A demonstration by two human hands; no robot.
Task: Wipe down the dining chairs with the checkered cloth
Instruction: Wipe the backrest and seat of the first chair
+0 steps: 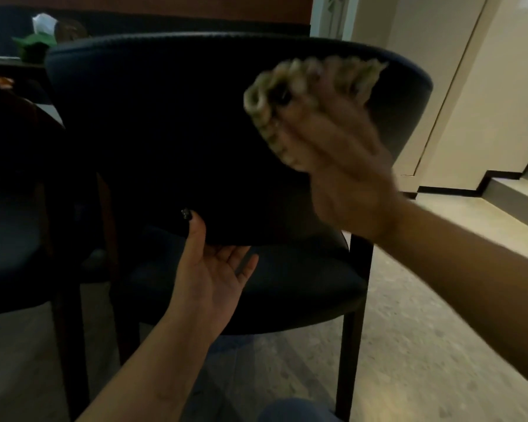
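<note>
Dim frame, motion-blurred right hand (342, 166)

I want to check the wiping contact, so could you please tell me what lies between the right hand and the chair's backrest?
In the head view, the checkered cloth lies between the right hand and the chair's backrest.

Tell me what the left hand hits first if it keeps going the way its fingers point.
Probably the chair backrest: the left hand lies open, thumb already against the backrest's lower edge, fingers aimed up-right under it. Depth is unclear.
</note>
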